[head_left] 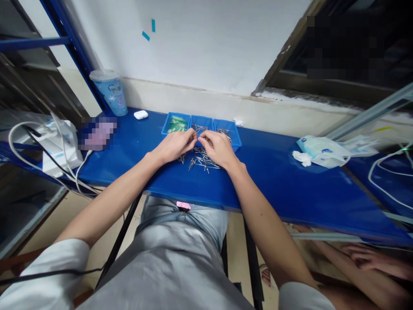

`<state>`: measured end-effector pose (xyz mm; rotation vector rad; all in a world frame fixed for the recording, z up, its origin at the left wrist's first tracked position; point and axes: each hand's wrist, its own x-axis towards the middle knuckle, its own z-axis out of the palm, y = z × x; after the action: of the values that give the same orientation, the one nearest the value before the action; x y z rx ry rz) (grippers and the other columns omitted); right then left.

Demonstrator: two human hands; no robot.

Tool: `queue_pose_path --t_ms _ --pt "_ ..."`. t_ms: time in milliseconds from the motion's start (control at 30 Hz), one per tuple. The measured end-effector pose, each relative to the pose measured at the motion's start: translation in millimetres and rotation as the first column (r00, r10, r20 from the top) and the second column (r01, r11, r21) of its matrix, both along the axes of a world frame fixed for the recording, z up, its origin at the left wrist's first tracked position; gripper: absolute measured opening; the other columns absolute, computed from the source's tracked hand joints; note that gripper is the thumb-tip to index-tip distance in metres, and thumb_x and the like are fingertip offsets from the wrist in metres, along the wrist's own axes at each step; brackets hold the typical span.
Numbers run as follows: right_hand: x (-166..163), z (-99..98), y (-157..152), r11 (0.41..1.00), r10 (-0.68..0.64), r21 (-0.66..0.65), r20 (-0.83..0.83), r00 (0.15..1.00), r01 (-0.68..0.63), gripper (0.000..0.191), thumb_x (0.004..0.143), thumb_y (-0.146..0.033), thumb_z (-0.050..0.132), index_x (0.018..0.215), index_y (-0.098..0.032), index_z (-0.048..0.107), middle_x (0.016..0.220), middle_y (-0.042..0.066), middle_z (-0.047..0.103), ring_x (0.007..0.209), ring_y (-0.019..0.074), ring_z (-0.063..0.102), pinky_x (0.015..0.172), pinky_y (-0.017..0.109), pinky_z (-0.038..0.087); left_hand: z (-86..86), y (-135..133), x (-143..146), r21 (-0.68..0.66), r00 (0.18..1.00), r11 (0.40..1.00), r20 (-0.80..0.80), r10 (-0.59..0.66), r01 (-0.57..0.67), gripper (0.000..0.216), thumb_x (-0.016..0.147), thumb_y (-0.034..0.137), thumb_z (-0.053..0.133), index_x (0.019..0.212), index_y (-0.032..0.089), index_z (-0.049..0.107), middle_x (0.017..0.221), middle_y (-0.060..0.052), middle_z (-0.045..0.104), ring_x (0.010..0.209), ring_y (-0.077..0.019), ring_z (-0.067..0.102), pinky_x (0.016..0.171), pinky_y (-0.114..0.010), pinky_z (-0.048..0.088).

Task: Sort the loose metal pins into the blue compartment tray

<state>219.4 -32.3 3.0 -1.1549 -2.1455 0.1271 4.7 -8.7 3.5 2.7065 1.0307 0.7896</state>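
Note:
My left hand [177, 144] and my right hand [218, 147] meet over the table, fingertips pinched and almost touching. Whatever lies between the fingertips is too small and too covered to make out. Below them is a loose pile of thin silver metal pins [206, 162], some with a thicker section. Just behind my hands stand three small blue bins side by side. Green pieces [177, 123] fill the left bin [165, 125]. Metal pins show in the middle bin [202, 119] and in the right bin [236, 137], both partly covered by my hands.
On the blue table [267, 181], a patterned cup [111, 94] and a white earbud case [141, 115] stand at the back left. Far left are a white power strip [61, 148] and cables. A tissue pack [322, 150] lies right. Another person's arm [351, 267] shows below right.

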Motion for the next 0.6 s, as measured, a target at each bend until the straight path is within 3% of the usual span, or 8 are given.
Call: queue_pose_path --t_ms 233,500,600 --pt "0.0 -0.2 1.8 0.999 0.003 0.039 -0.055 0.998 -0.001 0.023 0.106 -0.032 0.051 0.092 -0.021 0.066 0.092 0.007 0.073 0.082 0.0218 0.062 0.078 0.033 0.041 0.5 2.3 0.1 -0.037 0.989 0.997 0.13 -0.07 0.075 0.022 0.109 0.035 0.049 0.115 0.017 0.062 0.083 -0.003 0.071 0.073 -0.0173 0.064 0.07 -0.028 0.042" --pt "1.1 -1.0 4.1 0.995 -0.089 0.043 -0.001 0.996 0.089 0.052 0.109 -0.053 0.046 0.069 -0.022 0.056 0.066 0.003 0.061 0.062 0.0173 0.048 0.065 0.033 0.028 3.3 0.0 1.4 0.014 0.984 0.994 0.136 -0.112 0.111 0.029 0.109 0.037 0.049 0.097 0.017 0.065 0.079 -0.003 0.068 0.07 -0.0166 0.06 0.069 -0.028 0.039" --pt "1.2 0.4 3.0 0.992 -0.119 0.029 0.019 0.993 0.119 0.055 0.109 -0.055 0.043 0.068 -0.022 0.057 0.065 0.003 0.061 0.061 0.0181 0.049 0.064 0.034 0.027 4.2 -0.6 1.1 0.016 0.982 0.995 0.16 -0.096 0.095 0.031 0.109 0.039 0.048 0.096 0.018 0.066 0.076 -0.002 0.067 0.067 -0.0162 0.058 0.067 -0.029 0.038"
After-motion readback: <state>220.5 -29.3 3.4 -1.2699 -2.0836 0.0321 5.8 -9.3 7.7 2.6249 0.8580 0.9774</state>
